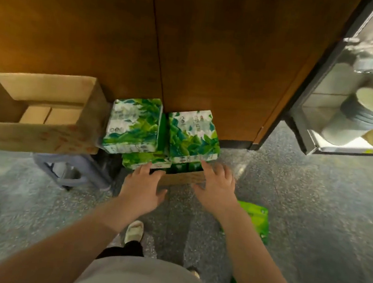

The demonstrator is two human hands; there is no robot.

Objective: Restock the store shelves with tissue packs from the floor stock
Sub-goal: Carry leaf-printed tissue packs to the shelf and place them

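— Both hands?
— Left hand (142,189) and right hand (216,188) reach down with fingers spread, gripping nothing; each hand's fingertips touch the stack's near edge.
— How many tissue packs?
— Two side by side on top — left pack (134,125), right pack (192,136) — over a third pack (145,160), above a small carton (183,179) against the wooden cabinet (101,23). One empty cardboard box (42,113) sits left.
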